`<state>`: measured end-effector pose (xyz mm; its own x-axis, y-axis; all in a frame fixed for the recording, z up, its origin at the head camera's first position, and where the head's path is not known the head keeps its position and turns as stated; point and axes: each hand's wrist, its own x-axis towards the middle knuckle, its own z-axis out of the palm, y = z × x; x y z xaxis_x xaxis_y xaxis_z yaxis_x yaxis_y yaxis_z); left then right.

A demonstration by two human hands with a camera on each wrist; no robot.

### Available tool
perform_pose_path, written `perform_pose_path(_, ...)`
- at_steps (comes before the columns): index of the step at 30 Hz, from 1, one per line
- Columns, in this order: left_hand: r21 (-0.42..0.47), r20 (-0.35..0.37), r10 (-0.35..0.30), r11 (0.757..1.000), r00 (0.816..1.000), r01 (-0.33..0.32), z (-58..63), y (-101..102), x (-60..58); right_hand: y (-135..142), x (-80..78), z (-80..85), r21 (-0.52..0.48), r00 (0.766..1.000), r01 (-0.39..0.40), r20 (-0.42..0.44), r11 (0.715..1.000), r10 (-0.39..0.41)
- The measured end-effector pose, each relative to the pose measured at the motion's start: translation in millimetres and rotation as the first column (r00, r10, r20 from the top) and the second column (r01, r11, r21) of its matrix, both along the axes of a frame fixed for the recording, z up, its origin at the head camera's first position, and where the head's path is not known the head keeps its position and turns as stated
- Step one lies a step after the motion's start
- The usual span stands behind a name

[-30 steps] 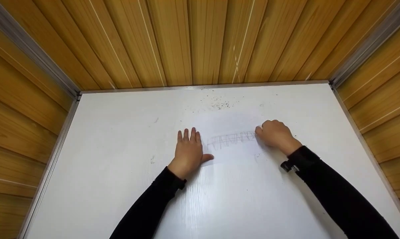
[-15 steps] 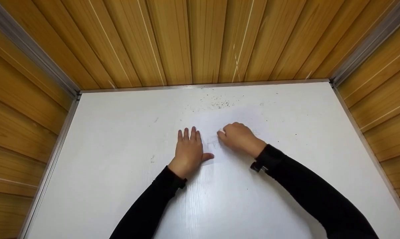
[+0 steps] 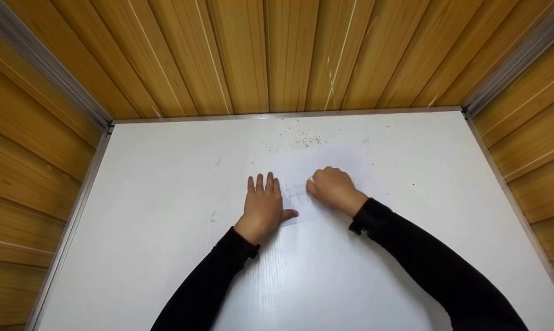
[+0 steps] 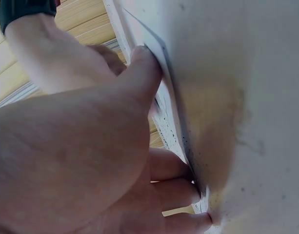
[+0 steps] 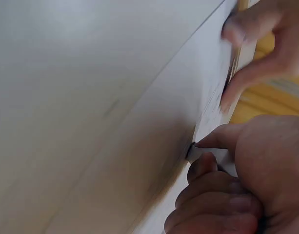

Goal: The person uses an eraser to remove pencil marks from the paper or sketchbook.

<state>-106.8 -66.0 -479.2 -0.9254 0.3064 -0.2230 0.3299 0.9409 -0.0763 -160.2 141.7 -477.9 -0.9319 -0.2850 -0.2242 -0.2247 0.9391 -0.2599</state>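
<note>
A white sheet of paper (image 3: 320,158) lies on the white table, with a band of faint pencil marks (image 3: 295,193) across its middle. My left hand (image 3: 262,204) rests along the sheet's left edge, fingers straight and thumb spread over the paper. Over the pencil marks, my right hand (image 3: 334,186) pinches a white eraser (image 5: 220,156) between thumb and curled fingers. In the right wrist view its darkened tip is right at the paper. Most of the eraser is hidden inside the hand, which also covers part of the marks.
Dark crumbs (image 3: 308,139) are scattered on the table (image 3: 166,193) beyond the sheet. Wood-patterned panels (image 3: 249,55) wall the table at the back and both sides, with a metal strip along the back edge.
My right hand has moved left from the right end of the pencil marks, lately shifting slightly back right. The visible marks look fainter and more broken. My left hand has stayed in place.
</note>
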Motion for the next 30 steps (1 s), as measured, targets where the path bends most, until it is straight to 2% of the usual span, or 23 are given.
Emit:
perform_pose_path(7,-0.025,0.031,0.013,1.0,0.999,-0.012,0.3,-3.9,0.8,81.1,-2.6,6.6,0.01,0.991,0.124,0.044,0.992,-0.124)
perform_pose_path(11,-0.025,0.014,0.008,1.0,1.0,-0.008,-1.8,-5.1,0.6,104.1,-3.4,8.1,0.026,0.981,0.174,0.077,0.984,-0.175)
perform_pose_path(14,-0.014,0.011,0.008,1.0,1.0,-0.008,-3.9,-4.1,0.9,107.8,-3.4,8.4,0.032,0.98,0.177,0.082,0.984,-0.179)
perform_pose_path(18,-0.021,0.014,0.008,1.0,1.0,-0.007,-5.9,-3.7,0.6,99.5,0.0,5.8,-0.017,0.982,0.176,0.077,0.984,-0.175)
perform_pose_path(21,-0.039,0.011,0.009,0.999,1.0,-0.009,-6.6,-4.6,-1.3,81.5,2.2,4.4,-0.07,0.984,0.165,0.086,0.984,-0.159)
perform_pose_path(25,-0.044,0.003,0.014,0.999,1.0,-0.014,-6.8,-4.7,-3.4,43.0,2.3,6.5,-0.092,0.987,0.133,0.106,0.987,-0.124)
perform_pose_path(30,-0.021,-0.01,0.012,1.0,1.0,-0.012,-7.7,-2.2,-1.3,-8.8,2.6,7.0,-0.042,0.992,0.02,0.128,0.999,-0.014)
